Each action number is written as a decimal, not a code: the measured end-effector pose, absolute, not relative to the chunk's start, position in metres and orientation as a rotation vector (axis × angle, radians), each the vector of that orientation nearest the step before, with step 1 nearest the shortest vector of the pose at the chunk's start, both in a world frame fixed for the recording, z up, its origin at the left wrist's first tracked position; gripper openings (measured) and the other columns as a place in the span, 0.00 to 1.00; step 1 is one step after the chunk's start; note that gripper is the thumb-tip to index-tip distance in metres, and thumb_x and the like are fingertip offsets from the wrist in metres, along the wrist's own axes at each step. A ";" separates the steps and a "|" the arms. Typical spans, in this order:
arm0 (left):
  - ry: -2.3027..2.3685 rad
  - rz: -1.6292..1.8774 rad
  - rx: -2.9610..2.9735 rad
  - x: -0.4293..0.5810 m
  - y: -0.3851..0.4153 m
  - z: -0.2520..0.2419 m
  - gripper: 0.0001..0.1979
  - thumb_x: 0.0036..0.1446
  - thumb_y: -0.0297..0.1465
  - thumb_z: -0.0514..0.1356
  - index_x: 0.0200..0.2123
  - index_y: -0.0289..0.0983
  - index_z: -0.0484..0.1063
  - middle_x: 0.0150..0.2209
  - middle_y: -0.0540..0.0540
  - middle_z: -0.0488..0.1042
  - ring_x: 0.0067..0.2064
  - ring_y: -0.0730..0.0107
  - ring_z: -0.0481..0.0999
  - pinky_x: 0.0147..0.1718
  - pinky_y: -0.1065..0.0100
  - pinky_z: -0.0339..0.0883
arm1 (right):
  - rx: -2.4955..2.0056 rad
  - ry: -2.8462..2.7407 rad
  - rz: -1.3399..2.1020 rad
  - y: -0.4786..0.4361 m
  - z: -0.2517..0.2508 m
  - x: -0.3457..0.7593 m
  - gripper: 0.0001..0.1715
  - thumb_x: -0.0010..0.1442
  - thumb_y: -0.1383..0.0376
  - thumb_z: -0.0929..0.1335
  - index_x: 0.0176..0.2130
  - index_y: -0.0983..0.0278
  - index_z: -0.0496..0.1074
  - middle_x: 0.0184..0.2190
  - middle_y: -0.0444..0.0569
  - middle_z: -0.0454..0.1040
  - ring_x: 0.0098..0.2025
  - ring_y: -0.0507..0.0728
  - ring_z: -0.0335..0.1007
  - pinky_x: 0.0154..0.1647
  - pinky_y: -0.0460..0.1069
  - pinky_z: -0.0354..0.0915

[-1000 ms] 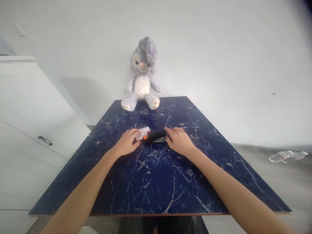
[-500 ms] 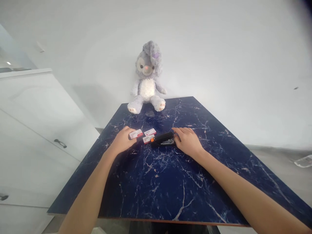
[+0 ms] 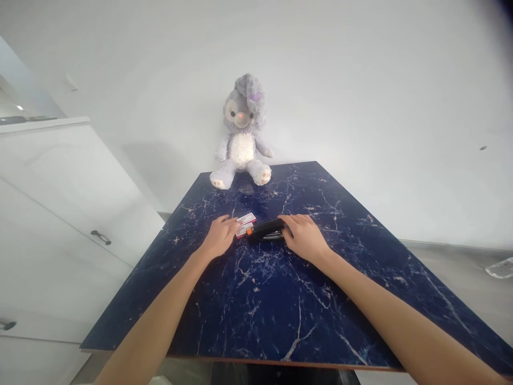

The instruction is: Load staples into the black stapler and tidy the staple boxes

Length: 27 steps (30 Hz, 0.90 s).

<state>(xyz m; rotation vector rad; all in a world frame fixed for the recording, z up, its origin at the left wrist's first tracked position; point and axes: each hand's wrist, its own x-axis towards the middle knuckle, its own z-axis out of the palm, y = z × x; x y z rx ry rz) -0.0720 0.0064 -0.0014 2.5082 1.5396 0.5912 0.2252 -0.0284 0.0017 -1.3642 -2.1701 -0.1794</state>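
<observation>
Right hand (image 3: 303, 236) is lying palm down, fingers loosely curved over the right end of the black stapler (image 3: 265, 230); we cannot tell whether it is gripping. Stapler is lying flat on the blue table (image 3: 280, 310), long axis running left-right, orange tip pointing toward the left hand (image 3: 221, 237). That hand is resting knuckles up, bent fingertips touching the staple boxes (image 3: 246, 218); any hold is hidden. We are stretching both forearms forward

Mid-frame on the table (image 3: 280, 299), the stapler (image 3: 266, 230) lies between the small boxes (image 3: 245, 222) and left hand (image 3: 220, 238) leftward and the right hand (image 3: 304, 238) rightward. The plush toy (image 3: 241, 133) sits behind, upper centre.
</observation>
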 end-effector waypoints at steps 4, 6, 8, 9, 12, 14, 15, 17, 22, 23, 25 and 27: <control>1.663 0.748 2.464 -0.066 0.010 0.000 0.14 0.64 0.39 0.57 0.42 0.39 0.79 0.44 0.40 0.80 0.53 0.47 0.71 0.53 0.47 0.64 | -1.387 -2.179 -0.154 -0.028 0.001 0.225 0.22 0.64 0.70 0.61 0.55 0.65 0.71 0.41 0.53 0.79 0.43 0.61 0.72 0.54 0.56 0.61; 1.695 0.818 2.385 -0.064 0.010 0.000 0.12 0.60 0.37 0.61 0.44 0.38 0.77 0.45 0.40 0.78 0.50 0.51 0.74 0.49 0.51 0.68 | -1.400 -2.173 -0.144 -0.028 -0.001 0.225 0.22 0.64 0.70 0.61 0.55 0.65 0.71 0.42 0.53 0.79 0.44 0.61 0.72 0.54 0.56 0.61; 1.666 0.884 2.335 -0.062 0.008 0.001 0.13 0.59 0.34 0.62 0.47 0.39 0.75 0.46 0.42 0.77 0.47 0.56 0.76 0.47 0.56 0.70 | -1.410 -2.171 -0.124 -0.028 -0.002 0.224 0.22 0.64 0.69 0.61 0.55 0.64 0.71 0.43 0.53 0.79 0.45 0.62 0.72 0.55 0.57 0.62; 1.646 0.923 2.320 -0.061 0.007 0.002 0.12 0.59 0.33 0.61 0.46 0.40 0.75 0.46 0.43 0.77 0.45 0.58 0.77 0.46 0.58 0.70 | -1.408 -2.168 -0.112 -0.028 -0.001 0.224 0.22 0.64 0.69 0.61 0.56 0.64 0.70 0.44 0.53 0.79 0.45 0.62 0.72 0.54 0.57 0.62; 1.562 1.123 2.255 -0.059 -0.001 0.009 0.09 0.61 0.33 0.59 0.43 0.40 0.77 0.45 0.44 0.76 0.44 0.62 0.77 0.46 0.61 0.72 | -1.361 -2.097 -0.099 -0.031 0.003 0.223 0.25 0.64 0.70 0.60 0.59 0.64 0.67 0.48 0.54 0.77 0.49 0.63 0.71 0.55 0.59 0.64; 1.463 1.323 2.137 -0.057 -0.008 0.016 0.10 0.61 0.34 0.59 0.43 0.39 0.77 0.45 0.44 0.76 0.44 0.63 0.77 0.47 0.61 0.72 | -1.263 -2.022 -0.121 -0.035 0.010 0.222 0.27 0.64 0.70 0.61 0.62 0.64 0.64 0.54 0.56 0.73 0.55 0.64 0.69 0.58 0.60 0.64; 1.403 1.395 2.048 -0.055 -0.012 0.020 0.10 0.60 0.35 0.61 0.42 0.39 0.77 0.45 0.44 0.76 0.44 0.63 0.77 0.47 0.61 0.73 | -1.197 -1.997 -0.135 -0.038 0.013 0.221 0.27 0.65 0.69 0.61 0.63 0.63 0.62 0.57 0.57 0.71 0.57 0.65 0.67 0.59 0.61 0.64; 1.280 1.429 1.865 -0.048 -0.022 0.028 0.12 0.56 0.37 0.64 0.41 0.38 0.77 0.45 0.43 0.76 0.44 0.62 0.78 0.44 0.61 0.75 | -1.058 -1.997 -0.153 -0.044 0.019 0.218 0.30 0.66 0.65 0.64 0.65 0.61 0.59 0.61 0.58 0.66 0.62 0.66 0.63 0.62 0.63 0.62; 1.014 1.212 1.676 -0.029 -0.038 0.031 0.13 0.50 0.38 0.69 0.37 0.37 0.79 0.44 0.43 0.78 0.44 0.59 0.79 0.43 0.60 0.75 | -0.806 -2.182 -0.081 -0.055 0.018 0.205 0.37 0.66 0.62 0.66 0.69 0.57 0.51 0.64 0.57 0.64 0.64 0.65 0.62 0.62 0.63 0.65; 1.010 1.213 1.652 -0.029 -0.036 0.029 0.13 0.50 0.38 0.69 0.37 0.37 0.79 0.44 0.43 0.79 0.44 0.59 0.79 0.44 0.60 0.75 | -0.789 -2.200 -0.071 -0.056 0.016 0.202 0.36 0.67 0.63 0.66 0.69 0.57 0.51 0.63 0.56 0.65 0.63 0.65 0.63 0.62 0.63 0.65; 1.087 1.299 1.568 -0.035 -0.028 0.023 0.14 0.50 0.38 0.69 0.38 0.37 0.78 0.42 0.44 0.80 0.42 0.60 0.80 0.43 0.60 0.75 | -0.809 -2.193 -0.066 -0.057 0.012 0.199 0.35 0.67 0.65 0.65 0.69 0.57 0.52 0.63 0.56 0.65 0.62 0.64 0.64 0.61 0.63 0.65; 1.231 1.398 1.473 -0.047 -0.015 0.015 0.16 0.51 0.40 0.68 0.40 0.37 0.77 0.40 0.44 0.81 0.41 0.60 0.80 0.41 0.60 0.75 | -0.877 -2.158 -0.060 -0.057 0.010 0.199 0.34 0.67 0.66 0.64 0.69 0.57 0.53 0.64 0.56 0.64 0.62 0.66 0.63 0.61 0.65 0.65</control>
